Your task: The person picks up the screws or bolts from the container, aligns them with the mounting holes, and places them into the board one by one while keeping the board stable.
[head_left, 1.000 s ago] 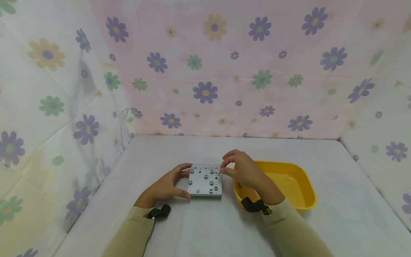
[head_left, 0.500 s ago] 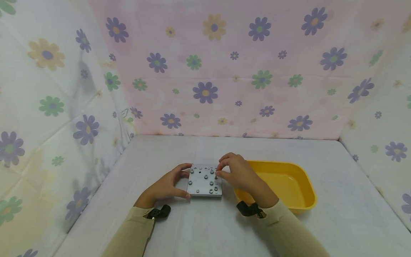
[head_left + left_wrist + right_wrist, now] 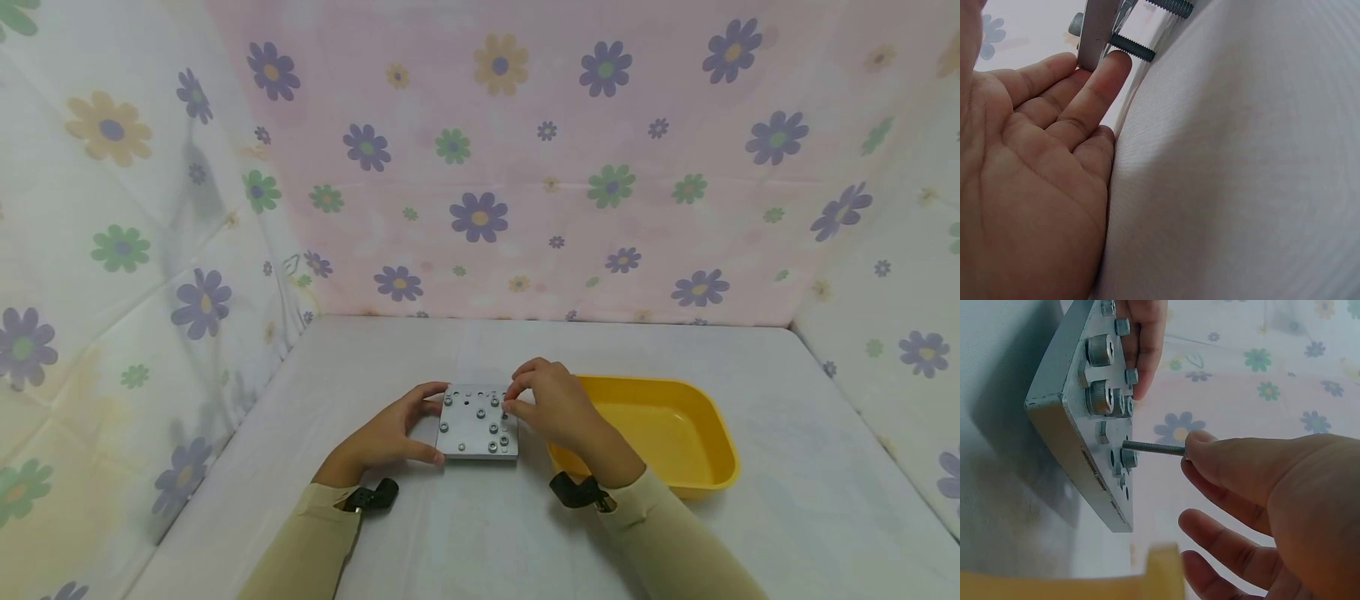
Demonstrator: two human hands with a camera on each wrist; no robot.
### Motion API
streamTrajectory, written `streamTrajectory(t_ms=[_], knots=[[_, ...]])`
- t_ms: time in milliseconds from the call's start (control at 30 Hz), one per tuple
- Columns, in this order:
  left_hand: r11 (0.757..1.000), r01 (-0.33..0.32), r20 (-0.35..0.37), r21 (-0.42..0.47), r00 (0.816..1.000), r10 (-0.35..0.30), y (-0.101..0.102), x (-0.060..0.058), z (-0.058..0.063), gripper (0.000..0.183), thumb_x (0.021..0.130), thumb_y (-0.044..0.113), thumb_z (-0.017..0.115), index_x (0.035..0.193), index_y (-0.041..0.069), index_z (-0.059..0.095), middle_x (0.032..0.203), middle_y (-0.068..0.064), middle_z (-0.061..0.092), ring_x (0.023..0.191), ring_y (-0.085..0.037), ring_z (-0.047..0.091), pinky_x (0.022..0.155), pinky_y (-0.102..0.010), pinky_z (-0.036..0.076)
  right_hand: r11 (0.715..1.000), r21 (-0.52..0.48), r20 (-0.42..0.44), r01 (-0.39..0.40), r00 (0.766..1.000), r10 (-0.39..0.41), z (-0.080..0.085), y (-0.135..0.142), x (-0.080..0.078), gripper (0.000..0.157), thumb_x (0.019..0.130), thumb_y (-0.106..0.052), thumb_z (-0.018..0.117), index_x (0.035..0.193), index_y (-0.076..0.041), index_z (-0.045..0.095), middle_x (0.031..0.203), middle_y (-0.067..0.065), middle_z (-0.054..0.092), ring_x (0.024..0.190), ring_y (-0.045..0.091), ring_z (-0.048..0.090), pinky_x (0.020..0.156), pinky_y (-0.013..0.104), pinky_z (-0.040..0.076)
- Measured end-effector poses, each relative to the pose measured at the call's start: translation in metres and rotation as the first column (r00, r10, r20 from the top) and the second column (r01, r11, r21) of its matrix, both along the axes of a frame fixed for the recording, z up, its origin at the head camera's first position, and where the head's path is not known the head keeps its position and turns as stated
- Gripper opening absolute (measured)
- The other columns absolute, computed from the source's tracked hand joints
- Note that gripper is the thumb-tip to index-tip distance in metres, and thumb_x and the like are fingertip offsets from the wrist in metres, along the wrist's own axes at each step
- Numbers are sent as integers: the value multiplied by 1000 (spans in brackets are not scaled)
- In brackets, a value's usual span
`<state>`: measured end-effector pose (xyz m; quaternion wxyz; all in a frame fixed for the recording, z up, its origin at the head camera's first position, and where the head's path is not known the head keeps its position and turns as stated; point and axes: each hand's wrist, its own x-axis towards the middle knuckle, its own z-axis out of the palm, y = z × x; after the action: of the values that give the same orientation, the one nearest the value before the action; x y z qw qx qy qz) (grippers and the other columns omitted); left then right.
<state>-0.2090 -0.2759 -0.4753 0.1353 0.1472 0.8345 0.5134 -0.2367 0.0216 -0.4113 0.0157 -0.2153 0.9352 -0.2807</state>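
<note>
A silver metal plate (image 3: 467, 436) with several holes and socket-head screws (image 3: 1100, 350) in its face lies in front of me. My left hand (image 3: 386, 435) grips its left side, thumb at the near corner and fingers at the far one. In the left wrist view, dark threaded shanks (image 3: 1132, 47) stick out from the plate's underside, one by a fingertip. My right hand (image 3: 558, 408) pinches a thin threaded screw (image 3: 1154, 448) between thumb and finger. The screw's free end is at the plate's face near its right edge; whether it sits in a hole, I cannot tell.
A yellow plastic tray (image 3: 720, 450) stands to the right of the plate, partly behind my right forearm. Flower-patterned cloth (image 3: 420, 233) hangs at the back and both sides of the white-covered table (image 3: 465, 533).
My right hand has moved slightly left, bringing the pinched screw from beside the plate's right edge onto its face, then held nearly still. The left hand and plate have stayed in place.
</note>
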Motion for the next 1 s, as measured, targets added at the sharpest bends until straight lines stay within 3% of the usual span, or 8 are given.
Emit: streamTrajectory(t_ms=[367,1000], knots=[[1000,-4,-1,-9,1000,4,0,0,0,113,65,25,99,158,32,35,142,0,61,146,-21,43,128,-56,11,999,33,-42,13,999,-11,-4,-2,1,5,89,-35,83,84,-34,80,123,-4,68,113,24,58,100,42,52],[1000,-18,6,-18,1000,18,0,2,1,112,65,25,99,157,35,36,144,0,60,149,-23,39,128,-59,9,997,71,-64,13,998,-8,-10,-3,0,6,86,-36,85,83,-33,82,120,-4,70,111,26,58,100,47,48]])
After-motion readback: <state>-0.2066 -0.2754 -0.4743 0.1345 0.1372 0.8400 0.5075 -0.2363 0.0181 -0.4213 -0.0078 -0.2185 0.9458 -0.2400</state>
